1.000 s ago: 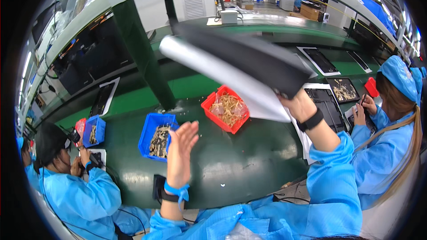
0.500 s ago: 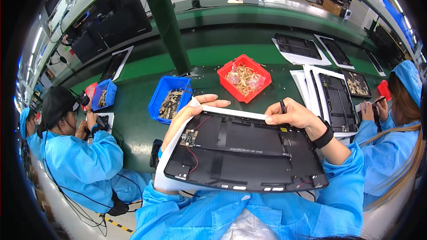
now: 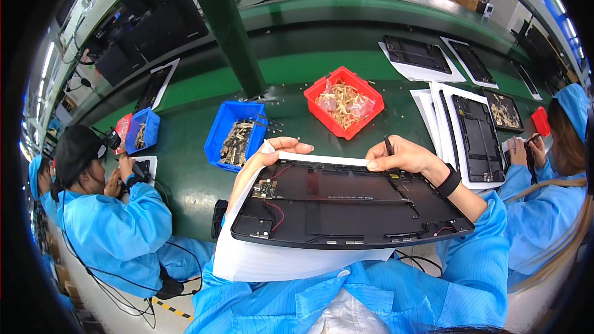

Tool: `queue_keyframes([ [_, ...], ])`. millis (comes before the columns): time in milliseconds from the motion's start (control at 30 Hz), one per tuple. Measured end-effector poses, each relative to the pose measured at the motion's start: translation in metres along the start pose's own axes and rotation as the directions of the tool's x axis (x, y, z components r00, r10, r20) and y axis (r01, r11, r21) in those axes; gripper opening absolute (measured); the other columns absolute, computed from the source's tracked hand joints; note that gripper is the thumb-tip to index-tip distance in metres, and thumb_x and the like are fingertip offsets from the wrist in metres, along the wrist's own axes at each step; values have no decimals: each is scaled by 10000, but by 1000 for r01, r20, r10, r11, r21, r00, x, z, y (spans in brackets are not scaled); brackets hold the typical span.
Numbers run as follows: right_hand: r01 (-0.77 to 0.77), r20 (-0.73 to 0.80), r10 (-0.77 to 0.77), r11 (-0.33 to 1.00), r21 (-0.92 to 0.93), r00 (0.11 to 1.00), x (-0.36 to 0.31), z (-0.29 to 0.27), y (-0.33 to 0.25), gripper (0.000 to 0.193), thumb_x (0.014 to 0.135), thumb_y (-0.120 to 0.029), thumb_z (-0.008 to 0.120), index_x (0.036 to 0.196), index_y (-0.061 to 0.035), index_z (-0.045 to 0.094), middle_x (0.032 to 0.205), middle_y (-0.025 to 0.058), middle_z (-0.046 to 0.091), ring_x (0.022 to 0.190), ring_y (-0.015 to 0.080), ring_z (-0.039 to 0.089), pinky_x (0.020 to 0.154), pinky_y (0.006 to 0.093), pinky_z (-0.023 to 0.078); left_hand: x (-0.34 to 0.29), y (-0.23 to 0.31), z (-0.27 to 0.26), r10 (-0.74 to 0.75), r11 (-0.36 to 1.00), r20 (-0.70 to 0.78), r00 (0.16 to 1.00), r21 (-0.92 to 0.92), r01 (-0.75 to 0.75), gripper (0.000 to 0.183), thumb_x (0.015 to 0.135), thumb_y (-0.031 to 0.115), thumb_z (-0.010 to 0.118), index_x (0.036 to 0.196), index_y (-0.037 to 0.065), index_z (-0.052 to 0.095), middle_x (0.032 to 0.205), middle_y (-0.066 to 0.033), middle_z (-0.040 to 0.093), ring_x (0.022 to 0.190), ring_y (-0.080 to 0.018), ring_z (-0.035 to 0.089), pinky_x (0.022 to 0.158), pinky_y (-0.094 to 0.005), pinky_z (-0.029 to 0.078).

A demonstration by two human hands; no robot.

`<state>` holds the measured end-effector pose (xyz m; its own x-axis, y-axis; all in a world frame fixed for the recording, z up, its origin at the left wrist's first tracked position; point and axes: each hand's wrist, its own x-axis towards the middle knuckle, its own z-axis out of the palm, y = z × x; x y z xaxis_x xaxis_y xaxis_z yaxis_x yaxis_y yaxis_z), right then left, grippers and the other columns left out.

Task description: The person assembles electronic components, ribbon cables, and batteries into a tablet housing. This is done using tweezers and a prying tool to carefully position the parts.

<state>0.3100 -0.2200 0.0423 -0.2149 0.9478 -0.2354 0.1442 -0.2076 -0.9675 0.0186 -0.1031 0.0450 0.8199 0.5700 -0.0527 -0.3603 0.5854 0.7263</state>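
Observation:
A black tablet back housing point(image 3: 334, 210), its inner side up, is held above my lap with a white sheet point(image 3: 297, 261) under it. Inside are a small circuit board point(image 3: 265, 189) at the left and thin red wires. My left hand point(image 3: 263, 159) is closed round the housing's far left corner and the sheet, thumb on top. At the far edge, my right hand point(image 3: 402, 156) presses its thumb on the rim. A slim black pen-like tool point(image 3: 388, 144) sticks up from its curled fingers; the tool's lower end is hidden.
On the green bench stand a blue bin point(image 3: 213, 142) and a red bin point(image 3: 337, 127) of small tan strips. More housings point(image 3: 476, 139) on white sheets lie to the right. Co-workers sit at my left point(image 3: 114, 222) and right point(image 3: 550, 210). A green post point(image 3: 226, 31) rises beyond the blue bin.
The housing has tilted, its near edge shifting up in view and slightly right, and more of the white sheet shows below it. Both hands keep their holds.

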Motion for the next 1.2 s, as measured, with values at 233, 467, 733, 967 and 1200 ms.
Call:
queue_keyframes([
  [233,-22,14,22,1000,16,1000,3,-2,2,261,859,-269,758,906,-13,736,742,-56,628,703,28,529,646,211,392,3,-2,-6,-27,1000,-35,999,-4,27,413,938,176,510,1302,-13,464,1326,-239,539,1153,-359,612,989,-478,531],
  [467,-40,26,39,998,44,999,4,-2,9,250,859,-263,760,890,-16,735,737,-60,622,705,30,525,660,214,390,7,-6,-17,-40,998,-28,999,37,41,415,939,199,504,1289,-21,473,1305,-237,558,1165,-326,601,1009,-446,507],
  [733,-22,4,22,1000,-13,1000,1,5,-10,236,843,-251,784,868,-20,739,708,-57,622,688,31,528,650,218,389,-3,-2,-7,-13,995,-60,998,96,18,493,852,176,576,1270,-65,476,1320,-297,530,1232,-387,557,1089,-498,438],
  [967,-14,-34,13,999,-31,999,-5,3,-20,213,840,-205,782,847,0,723,663,-53,600,617,20,499,591,209,367,1,-5,0,5,982,13,1000,188,-8,432,892,139,494,1272,-63,460,1324,-259,553,1217,-296,568,1093,-376,418],
  [1200,222,-250,-253,964,-144,935,14,-57,-47,167,870,-191,745,899,-27,730,798,-39,671,715,28,573,689,204,445,-9,12,-7,334,812,216,917,-560,-164,672,1024,515,389,1476,20,358,1444,-255,447,1338,-349,469,1073,-508,437],
])
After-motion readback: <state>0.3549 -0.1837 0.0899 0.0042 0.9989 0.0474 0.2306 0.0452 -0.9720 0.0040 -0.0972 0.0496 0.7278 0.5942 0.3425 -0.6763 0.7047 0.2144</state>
